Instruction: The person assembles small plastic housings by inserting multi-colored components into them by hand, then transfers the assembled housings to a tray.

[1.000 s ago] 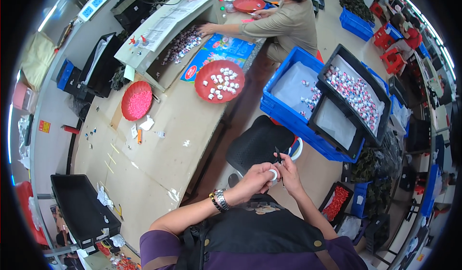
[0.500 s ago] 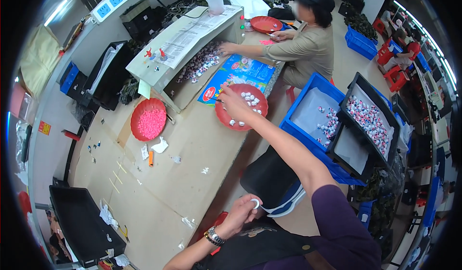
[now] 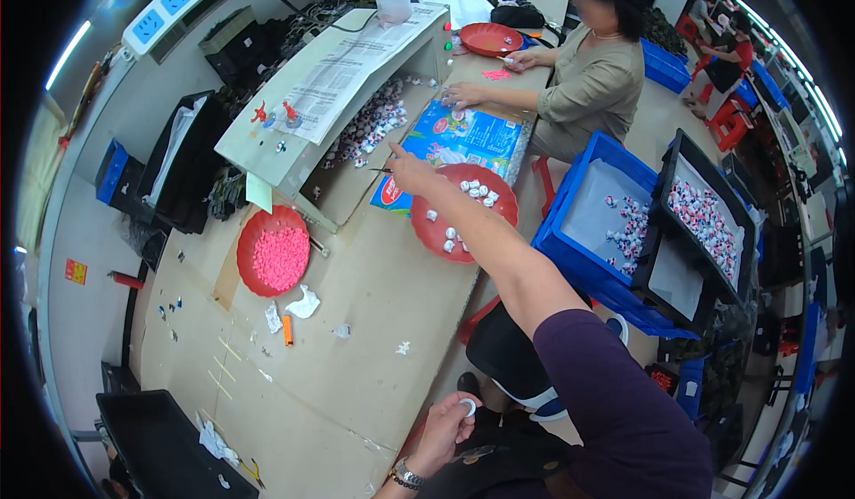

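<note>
My right hand (image 3: 414,171) reaches far out over the edge of the blue printed sheet (image 3: 472,134), closed on a thin dark pointed tool (image 3: 381,170). Below its wrist lies a red plate (image 3: 429,232) with several small white pieces (image 3: 482,192) on it. Ahead of its fingers, under the shelf box, is a heap of small white, red and dark pieces (image 3: 365,129). My left hand (image 3: 445,432) is low, by my lap, pinching a small round white ring-like piece (image 3: 468,406) at thumb and forefinger.
A pale shelf box (image 3: 258,161) stands on the table (image 3: 356,321). Pink bits fill another red plate (image 3: 242,259); an orange lighter (image 3: 288,330) lies nearby. To my right are a blue crate (image 3: 557,232) and black tray (image 3: 663,196). A co-worker (image 3: 588,89) sits across.
My right hand has moved from over the red plate toward the blue sheet and the heap. The whole view has shifted a little. The co-worker's hand has drawn back from the heap.
</note>
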Tool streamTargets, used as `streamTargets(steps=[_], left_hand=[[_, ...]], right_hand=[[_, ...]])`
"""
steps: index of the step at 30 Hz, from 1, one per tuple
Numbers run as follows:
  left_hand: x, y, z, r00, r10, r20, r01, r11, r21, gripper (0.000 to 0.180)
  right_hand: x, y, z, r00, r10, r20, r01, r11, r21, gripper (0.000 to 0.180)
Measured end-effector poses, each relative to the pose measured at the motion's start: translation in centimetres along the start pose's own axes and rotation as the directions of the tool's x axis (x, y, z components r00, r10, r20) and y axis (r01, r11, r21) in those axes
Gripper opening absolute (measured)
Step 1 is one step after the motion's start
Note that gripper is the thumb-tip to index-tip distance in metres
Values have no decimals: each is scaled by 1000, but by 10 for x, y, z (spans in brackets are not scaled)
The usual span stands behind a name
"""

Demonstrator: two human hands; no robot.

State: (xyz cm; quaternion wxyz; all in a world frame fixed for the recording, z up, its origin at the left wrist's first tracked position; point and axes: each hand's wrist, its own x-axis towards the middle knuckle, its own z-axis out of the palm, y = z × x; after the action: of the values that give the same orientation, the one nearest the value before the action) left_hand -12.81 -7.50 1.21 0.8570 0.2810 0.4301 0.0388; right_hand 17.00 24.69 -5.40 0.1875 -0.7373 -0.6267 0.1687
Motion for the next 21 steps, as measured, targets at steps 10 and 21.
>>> streamTargets(steps=[10, 21], left_hand=[[11, 3, -4, 998, -38, 40, 38, 999, 7, 13], [12, -1, 6, 992, -97, 84, 96, 995, 23, 13]], right_hand=[[-11, 23, 14, 998, -35, -57, 37, 999, 22, 23], [-33, 178, -90, 954, -2, -300, -79, 963, -256, 29]])
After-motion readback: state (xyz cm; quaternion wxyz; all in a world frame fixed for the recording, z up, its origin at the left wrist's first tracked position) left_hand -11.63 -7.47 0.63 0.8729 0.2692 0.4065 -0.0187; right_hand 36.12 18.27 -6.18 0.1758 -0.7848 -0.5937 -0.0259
